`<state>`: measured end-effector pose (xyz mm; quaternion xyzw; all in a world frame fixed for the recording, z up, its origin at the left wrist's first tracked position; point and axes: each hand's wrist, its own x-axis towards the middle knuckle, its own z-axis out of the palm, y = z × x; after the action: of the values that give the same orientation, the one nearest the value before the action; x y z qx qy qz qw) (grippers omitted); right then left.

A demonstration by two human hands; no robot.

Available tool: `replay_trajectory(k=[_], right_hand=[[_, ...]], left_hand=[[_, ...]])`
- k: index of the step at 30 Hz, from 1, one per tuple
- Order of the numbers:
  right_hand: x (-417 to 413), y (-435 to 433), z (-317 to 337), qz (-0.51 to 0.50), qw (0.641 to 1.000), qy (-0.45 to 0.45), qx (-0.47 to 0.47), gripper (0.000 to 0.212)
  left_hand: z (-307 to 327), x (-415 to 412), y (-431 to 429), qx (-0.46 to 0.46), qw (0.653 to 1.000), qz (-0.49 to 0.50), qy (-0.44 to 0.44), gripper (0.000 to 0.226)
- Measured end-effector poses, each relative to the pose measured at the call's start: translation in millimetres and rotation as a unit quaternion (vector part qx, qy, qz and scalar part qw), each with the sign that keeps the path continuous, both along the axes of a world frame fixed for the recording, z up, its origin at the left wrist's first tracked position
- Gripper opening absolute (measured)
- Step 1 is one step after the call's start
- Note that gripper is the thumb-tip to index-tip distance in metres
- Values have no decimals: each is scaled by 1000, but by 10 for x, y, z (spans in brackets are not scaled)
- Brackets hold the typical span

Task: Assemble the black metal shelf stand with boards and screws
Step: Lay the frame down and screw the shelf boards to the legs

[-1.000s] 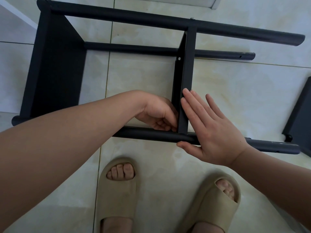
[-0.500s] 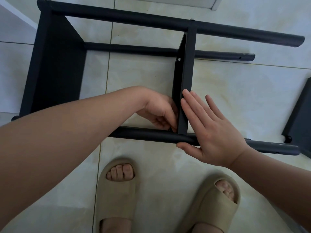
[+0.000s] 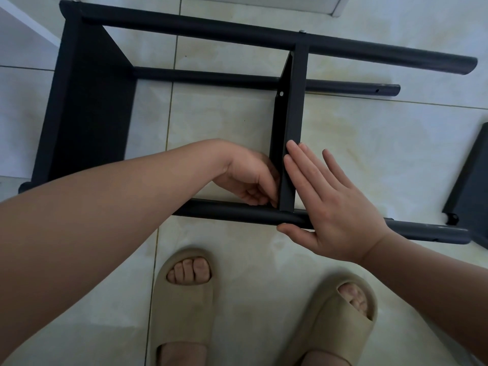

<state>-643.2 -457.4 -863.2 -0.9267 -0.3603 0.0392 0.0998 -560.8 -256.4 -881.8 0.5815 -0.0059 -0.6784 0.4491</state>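
Note:
The black metal shelf stand (image 3: 237,30) lies on its side on the tiled floor. One board (image 3: 87,109) is fitted at its left end, and a middle board (image 3: 293,101) stands between the tubes. My left hand (image 3: 250,178) reaches inside the frame. Its curled fingertips pinch a small part at the corner where the middle board meets the near tube (image 3: 224,212); what they pinch is hidden. My right hand (image 3: 330,207) presses flat against the middle board's right face, fingers straight, with its thumb lying along the near tube.
A loose black board (image 3: 472,186) lies on the floor at the right edge, next to the near tube's free end. My feet in beige sandals (image 3: 182,299) stand just in front of the frame. White furniture (image 3: 23,25) sits at the top left.
My left wrist has shifted slightly at the joint while the fingers stay pinched there. The right hand and the frame have held still.

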Motion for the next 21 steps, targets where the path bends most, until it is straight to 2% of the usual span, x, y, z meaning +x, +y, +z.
replay_trajectory(k=[8,21], right_hand=[[0,0,15,0,1000,0,-1,90],[0,4,16,-1,1000,2,-4,90]], left_hand=[[8,29,15,22,999,-33,6,10],[23,26,-51,6,1000,16,13,17]])
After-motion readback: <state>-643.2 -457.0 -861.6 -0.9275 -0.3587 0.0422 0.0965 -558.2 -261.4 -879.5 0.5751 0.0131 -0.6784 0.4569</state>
